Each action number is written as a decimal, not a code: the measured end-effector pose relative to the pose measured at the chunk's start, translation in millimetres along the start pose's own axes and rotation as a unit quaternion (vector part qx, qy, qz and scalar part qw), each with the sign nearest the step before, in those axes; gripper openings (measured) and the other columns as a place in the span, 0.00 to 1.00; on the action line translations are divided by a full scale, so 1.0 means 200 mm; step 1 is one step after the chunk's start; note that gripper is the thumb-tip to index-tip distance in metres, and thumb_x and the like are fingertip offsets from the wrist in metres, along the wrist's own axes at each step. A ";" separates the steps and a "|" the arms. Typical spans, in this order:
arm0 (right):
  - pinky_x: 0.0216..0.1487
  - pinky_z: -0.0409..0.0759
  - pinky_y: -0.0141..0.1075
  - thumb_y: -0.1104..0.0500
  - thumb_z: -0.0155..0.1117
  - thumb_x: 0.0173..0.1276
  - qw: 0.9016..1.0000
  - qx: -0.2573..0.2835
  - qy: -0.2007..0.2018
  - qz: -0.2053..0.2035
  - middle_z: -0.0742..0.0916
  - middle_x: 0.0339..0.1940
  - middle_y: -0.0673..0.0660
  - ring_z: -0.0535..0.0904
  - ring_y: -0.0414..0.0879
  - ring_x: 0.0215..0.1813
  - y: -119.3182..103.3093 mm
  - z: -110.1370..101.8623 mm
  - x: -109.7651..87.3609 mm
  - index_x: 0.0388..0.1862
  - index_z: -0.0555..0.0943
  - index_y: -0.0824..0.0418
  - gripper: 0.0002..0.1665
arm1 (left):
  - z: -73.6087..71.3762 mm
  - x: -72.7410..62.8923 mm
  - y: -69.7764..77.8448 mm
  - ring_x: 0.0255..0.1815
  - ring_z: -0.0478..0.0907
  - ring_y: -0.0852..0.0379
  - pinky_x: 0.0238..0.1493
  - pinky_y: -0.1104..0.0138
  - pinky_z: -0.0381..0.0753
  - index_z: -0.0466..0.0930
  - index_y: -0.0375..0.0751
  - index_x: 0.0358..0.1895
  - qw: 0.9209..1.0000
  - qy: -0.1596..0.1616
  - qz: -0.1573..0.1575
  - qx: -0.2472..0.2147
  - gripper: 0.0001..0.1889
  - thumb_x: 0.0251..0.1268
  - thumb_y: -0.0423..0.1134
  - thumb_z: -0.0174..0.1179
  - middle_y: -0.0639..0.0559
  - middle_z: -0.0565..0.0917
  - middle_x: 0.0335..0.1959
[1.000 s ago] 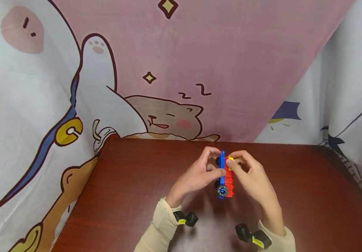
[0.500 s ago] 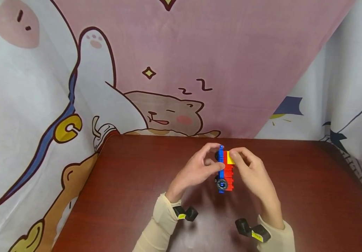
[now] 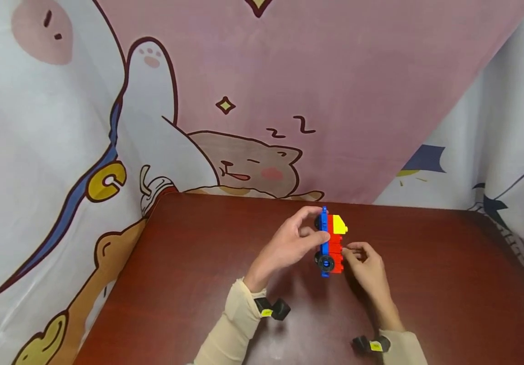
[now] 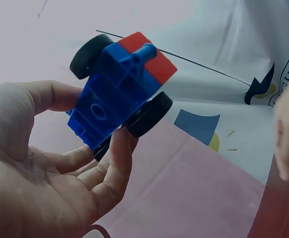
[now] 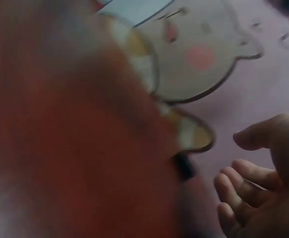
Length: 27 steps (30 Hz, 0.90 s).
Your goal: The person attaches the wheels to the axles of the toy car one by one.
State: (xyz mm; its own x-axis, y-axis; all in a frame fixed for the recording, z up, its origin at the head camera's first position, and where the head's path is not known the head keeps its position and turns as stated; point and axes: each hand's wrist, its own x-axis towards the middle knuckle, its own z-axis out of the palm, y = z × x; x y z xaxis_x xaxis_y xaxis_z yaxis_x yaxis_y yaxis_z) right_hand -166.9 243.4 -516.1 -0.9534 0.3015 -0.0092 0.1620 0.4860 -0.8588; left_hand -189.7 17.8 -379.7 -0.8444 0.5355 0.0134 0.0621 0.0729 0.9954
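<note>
A building-block toy car (image 3: 335,248) is held up over the table in my left hand (image 3: 282,248), thumb on the near side and fingers behind. Red bricks and a sloped yellow brick (image 3: 339,224) sit on its blue base (image 4: 102,101), which has black wheels (image 4: 149,114). The left wrist view shows the base's hollow underside; the yellow brick is hidden there. My right hand (image 3: 370,268) is just right of the car, its fingertips apart from the bricks as far as I can tell. Its fingers (image 5: 246,188) are loosely bent with nothing between them.
A dark red-brown table (image 3: 188,284) lies beneath both hands. Behind it hangs a cartoon-printed cloth (image 3: 262,76), meeting the table's far edge. Black wrist cameras (image 3: 273,308) are strapped over both sleeves.
My right hand has let go of the yellow brick and moved down and towards me. The yellow brick stays on the car, now fully visible. My left hand keeps its hold.
</note>
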 end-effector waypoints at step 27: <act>0.38 0.61 0.46 0.64 0.73 0.54 0.978 -0.094 0.110 -0.147 0.82 0.38 0.69 0.74 0.62 0.42 0.13 0.23 0.03 0.46 0.79 0.73 0.22 | 0.04 -0.01 -0.01 0.27 0.73 0.61 0.27 0.71 0.71 0.68 0.49 0.68 1.000 -0.001 -0.004 0.008 0.26 0.68 0.40 0.61 0.50 0.81 0.29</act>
State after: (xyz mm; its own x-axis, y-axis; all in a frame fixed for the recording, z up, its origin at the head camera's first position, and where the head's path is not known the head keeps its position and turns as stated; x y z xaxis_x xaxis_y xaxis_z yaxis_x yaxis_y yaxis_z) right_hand -179.6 219.7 -563.3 -0.8912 0.2859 0.3523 -0.0466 0.7147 -0.6979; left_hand -185.0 22.9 -382.2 -0.8441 0.5361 0.0049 0.0632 0.0904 0.9939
